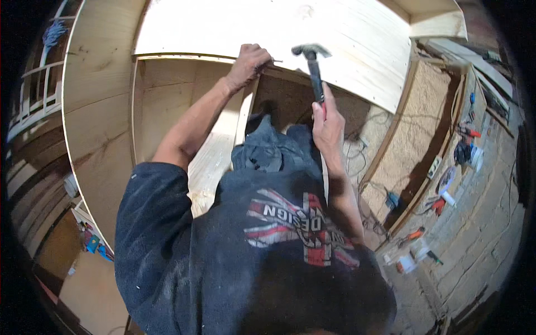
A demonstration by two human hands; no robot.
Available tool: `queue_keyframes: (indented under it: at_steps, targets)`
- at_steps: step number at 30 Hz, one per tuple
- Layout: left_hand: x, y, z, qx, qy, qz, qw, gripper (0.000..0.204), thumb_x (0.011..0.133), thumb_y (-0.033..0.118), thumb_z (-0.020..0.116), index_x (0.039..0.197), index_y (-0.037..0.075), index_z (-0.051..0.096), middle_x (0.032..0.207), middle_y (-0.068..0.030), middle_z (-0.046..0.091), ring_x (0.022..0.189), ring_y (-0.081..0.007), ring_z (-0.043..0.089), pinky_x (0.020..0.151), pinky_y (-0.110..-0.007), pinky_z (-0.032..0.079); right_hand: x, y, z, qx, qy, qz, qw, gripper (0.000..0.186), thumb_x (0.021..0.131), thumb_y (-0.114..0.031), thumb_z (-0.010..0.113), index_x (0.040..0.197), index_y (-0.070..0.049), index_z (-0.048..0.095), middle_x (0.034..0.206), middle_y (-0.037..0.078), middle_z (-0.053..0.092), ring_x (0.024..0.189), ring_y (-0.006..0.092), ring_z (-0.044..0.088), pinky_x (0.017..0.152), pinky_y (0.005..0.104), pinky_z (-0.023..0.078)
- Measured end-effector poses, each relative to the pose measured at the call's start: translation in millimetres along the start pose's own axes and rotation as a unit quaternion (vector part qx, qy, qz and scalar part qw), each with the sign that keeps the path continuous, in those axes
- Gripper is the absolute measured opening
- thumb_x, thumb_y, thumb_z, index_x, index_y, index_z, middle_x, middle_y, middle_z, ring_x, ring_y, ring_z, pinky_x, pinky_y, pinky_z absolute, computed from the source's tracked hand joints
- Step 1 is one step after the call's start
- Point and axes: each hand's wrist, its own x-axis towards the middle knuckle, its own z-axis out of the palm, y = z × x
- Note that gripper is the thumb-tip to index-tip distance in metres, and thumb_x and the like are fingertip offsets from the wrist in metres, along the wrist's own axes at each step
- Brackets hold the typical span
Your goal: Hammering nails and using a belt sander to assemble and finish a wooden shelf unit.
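Observation:
At the front edge of a pale wooden panel (pixel 268 25), my left hand (pixel 248 64) pinches a thin nail (pixel 277 61) that points to the right. My right hand (pixel 326 125) grips a hammer (pixel 314 72) by its black-and-red handle, the head raised a little to the right of the nail. Below the panel are an upright board (pixel 245 106) and an open wooden compartment (pixel 162 95). Dark crumpled trousers (pixel 265 151) show below my hands, between my forearms.
A plywood side panel (pixel 95 128) stands at the left. On the right are a long wood-framed chipboard piece (pixel 407 145) with cables, a power strip (pixel 434 166), and several scattered hand tools (pixel 416 234) on a rough floor (pixel 480 212). A white railing (pixel 47 84) shows at far left.

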Motion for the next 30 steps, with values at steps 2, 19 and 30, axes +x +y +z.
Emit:
queue_keyframes:
  at_steps: [2, 19, 30]
  targets:
    - [6.4, -5.6, -5.1, 0.018, 0.005, -0.014, 1.0, 0.008, 0.093, 0.014, 0.06, 0.098, 0.008, 0.062, 0.088, -0.0067, 0.058, 0.091, -0.0257, 0.055, 0.091, -0.042, 0.037, -6.8, -0.5, -15.4, 0.076, 0.043, -0.012, 0.996, 0.047, 0.1, -0.015, 0.057, 0.146, -0.006, 0.049, 0.085, 0.02, 0.064, 0.075, 0.0346, 0.066, 0.069, 0.0431, 0.052]
    - [98.2, 61.1, 99.5, 0.002, -0.075, 0.102, 0.992, 0.011, 0.091, 0.014, 0.055, 0.102, 0.01, 0.057, 0.097, -0.0067, 0.064, 0.102, -0.0261, 0.055, 0.095, -0.041, 0.039, -110.9, 100.5, -37.6, 0.068, 0.195, 0.186, 0.961, 0.026, 0.096, -0.01, 0.055, 0.12, 0.0, 0.055, 0.088, 0.018, 0.06, 0.079, 0.0338, 0.062, 0.075, 0.0432, 0.049]
    - [96.6, 60.6, 86.7, -0.066, -0.107, 0.102, 0.987, 0.017, 0.089, 0.017, 0.057, 0.103, 0.008, 0.057, 0.096, -0.0077, 0.058, 0.098, -0.0278, 0.052, 0.095, -0.041, 0.039, -55.5, 9.6, -100.4, 0.342, 0.304, -0.048, 0.888, 0.036, 0.102, -0.019, 0.053, 0.127, 0.007, 0.048, 0.087, 0.007, 0.061, 0.065, 0.012, 0.057, 0.056, 0.0229, 0.049]
